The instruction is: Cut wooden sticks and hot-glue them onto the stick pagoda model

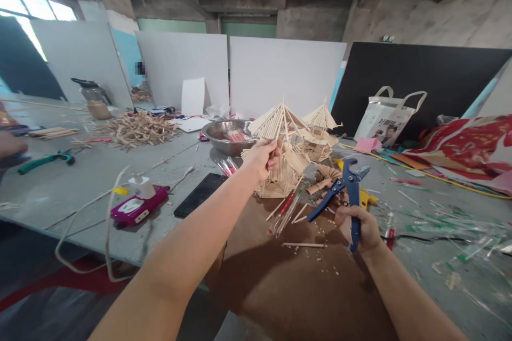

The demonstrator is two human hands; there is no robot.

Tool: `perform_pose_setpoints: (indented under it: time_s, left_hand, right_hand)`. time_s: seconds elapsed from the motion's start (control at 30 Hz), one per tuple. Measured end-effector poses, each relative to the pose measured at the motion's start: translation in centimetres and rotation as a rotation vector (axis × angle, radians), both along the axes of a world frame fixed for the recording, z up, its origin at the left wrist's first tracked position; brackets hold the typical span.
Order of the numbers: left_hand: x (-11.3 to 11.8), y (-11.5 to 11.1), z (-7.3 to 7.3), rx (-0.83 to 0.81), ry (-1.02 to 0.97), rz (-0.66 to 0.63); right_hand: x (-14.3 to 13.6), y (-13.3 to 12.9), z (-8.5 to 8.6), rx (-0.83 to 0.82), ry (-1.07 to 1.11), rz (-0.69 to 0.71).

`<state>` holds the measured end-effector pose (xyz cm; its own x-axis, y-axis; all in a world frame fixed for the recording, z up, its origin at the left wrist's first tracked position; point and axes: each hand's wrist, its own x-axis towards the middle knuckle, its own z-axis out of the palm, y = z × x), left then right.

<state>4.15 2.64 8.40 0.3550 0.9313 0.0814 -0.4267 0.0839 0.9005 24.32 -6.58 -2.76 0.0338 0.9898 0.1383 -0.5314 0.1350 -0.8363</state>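
Note:
My left hand (269,159) is closed at the front of a pagoda-like model (280,120) built of thin wooden sticks; what its fingers pinch is too small to make out. A second pointed stick roof (320,117) stands just behind on the right. In my right hand (362,226) is a blue pipe cutter (351,192), its metal blade up and its handles spread. On the brown board (280,277) below lie a single stick (304,245), small chips, and red-and-clear packets (286,213) beside the model's base.
A steel bowl (224,141) stands behind my left hand. Left are a stick pile (140,129), a black tablet (198,195), a purple power strip (140,205) with cables, and a person's hand (12,144). Right are a yellow glue gun (366,198), plastic sleeves (472,240) and a white bag (384,117).

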Motion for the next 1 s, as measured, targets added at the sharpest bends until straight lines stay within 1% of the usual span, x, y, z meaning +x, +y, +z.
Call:
perform_pose_setpoints:
  time_s: [0.13, 0.37, 0.5, 0.77, 1.0]
  left_hand:
    - [-0.1, 0.3, 0.0, -0.029, -0.029, -0.026]
    - [-0.4, 0.9, -0.2, -0.064, -0.082, -0.071]
    - [-0.6, 1.0, -0.2, -0.066, -0.111, -0.102]
    - [-0.8, 1.0, -0.1, -0.121, -0.118, -0.092]
    - [-0.9, 1.3, -0.2, -0.143, -0.132, -0.127]
  right_hand:
    - [0.2, 0.1, -0.2, -0.004, -0.033, -0.002]
    - [-0.3, -0.3, 0.4, 0.030, -0.008, 0.041]
    - [-0.4, -0.3, 0.6, 0.017, 0.001, 0.046]
    - [-0.4, -0.4, 0.6, -0.010, -0.026, 0.055]
    - [-0.4, -0.3, 0.5, 0.014, 0.001, 0.105]
